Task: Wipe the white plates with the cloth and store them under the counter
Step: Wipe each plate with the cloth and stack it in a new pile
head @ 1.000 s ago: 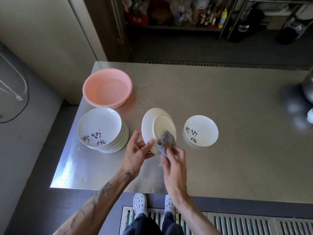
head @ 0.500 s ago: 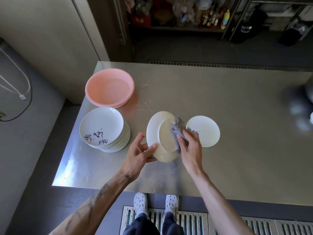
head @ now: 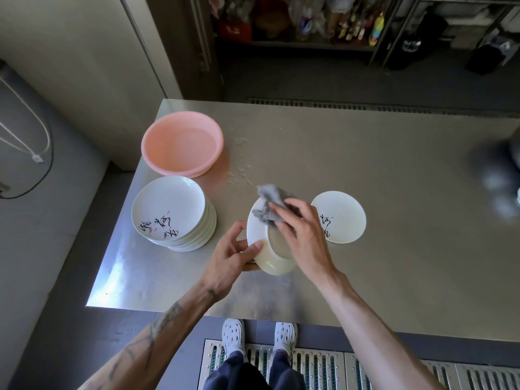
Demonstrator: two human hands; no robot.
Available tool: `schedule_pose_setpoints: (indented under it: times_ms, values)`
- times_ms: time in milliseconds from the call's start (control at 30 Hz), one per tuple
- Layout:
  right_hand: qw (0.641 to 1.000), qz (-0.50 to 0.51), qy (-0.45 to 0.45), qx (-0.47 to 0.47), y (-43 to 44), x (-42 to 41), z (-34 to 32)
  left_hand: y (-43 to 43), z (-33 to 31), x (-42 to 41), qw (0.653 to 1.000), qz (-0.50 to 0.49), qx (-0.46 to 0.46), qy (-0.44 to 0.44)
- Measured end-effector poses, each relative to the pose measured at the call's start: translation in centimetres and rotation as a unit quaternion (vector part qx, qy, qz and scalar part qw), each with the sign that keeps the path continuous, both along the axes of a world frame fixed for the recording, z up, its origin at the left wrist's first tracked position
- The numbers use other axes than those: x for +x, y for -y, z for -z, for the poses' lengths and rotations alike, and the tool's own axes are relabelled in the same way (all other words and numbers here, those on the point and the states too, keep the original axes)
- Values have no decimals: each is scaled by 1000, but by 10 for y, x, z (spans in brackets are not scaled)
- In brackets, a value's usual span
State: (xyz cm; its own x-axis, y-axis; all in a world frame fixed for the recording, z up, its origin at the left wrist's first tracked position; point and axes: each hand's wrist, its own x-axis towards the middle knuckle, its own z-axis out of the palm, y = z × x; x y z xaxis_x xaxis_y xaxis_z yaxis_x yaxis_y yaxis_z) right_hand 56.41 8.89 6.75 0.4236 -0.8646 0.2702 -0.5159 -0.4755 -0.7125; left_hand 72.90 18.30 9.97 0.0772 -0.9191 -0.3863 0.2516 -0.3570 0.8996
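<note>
My left hand (head: pixel 228 257) pinches the tilted plate (head: pixel 277 267) by its rim above the counter (head: pixel 380 164), while my right hand (head: pixel 304 237) curls round the cloth (head: pixel 268 205), pressing it on the plate's back, a lone plate (head: pixel 344 218) just right, the stack (head: pixel 171 212) left, the basin (head: pixel 181 143) beyond.

The steel counter (head: pixel 365 170) carries a pink basin (head: pixel 180 170) toward its ten o'clock corner. A stack of white plates (head: pixel 168 209) sits just at the basin's six o'clock, and water drops (head: pixel 239 175) lie at its four o'clock. A single plate (head: pixel 344 218) lies near the counter's middle.
</note>
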Motion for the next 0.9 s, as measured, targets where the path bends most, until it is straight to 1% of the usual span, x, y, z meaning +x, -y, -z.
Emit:
schedule_pose_setpoints:
  times_ms: [133, 233, 367, 433, 533, 600, 700, 767, 833, 900]
  values:
    - [991, 86, 54, 84, 4, -13, 23, 1, 1, 1, 1000, -11, -1, -13]
    - [970, 151, 93, 163, -6, -23, 36, 2, 3, 0, 1000, -26, -8, -15]
    - [938, 215, 156, 222, -46, -20, 45, 6, 8, 0, 999, -41, -13, -11]
    - [929, 223, 179, 234, -64, -12, 46, 9, 11, -2, 999, -45, -15, -6]
    - [940, 198, 167, 224, -83, -4, 41, 13, 15, -3, 999, -41, -25, 13]
    - [937, 207, 169, 224, -80, -9, 41, 13, 18, -2, 999, -32, -29, 24]
    - [908, 239, 194, 285, -56, -26, 44, 12, 20, 3, 999, 1, -38, 39]
    - [888, 240, 214, 328, -34, -39, 41, 11, 22, 6, 996, 39, -53, 58]
    - [877, 229, 235, 351, -18, -52, 38, 10, 25, 11, 991, 73, -70, 88]
    - [872, 219, 235, 370, -4, -65, 40, 11, 28, 16, 982, 97, -94, 129]
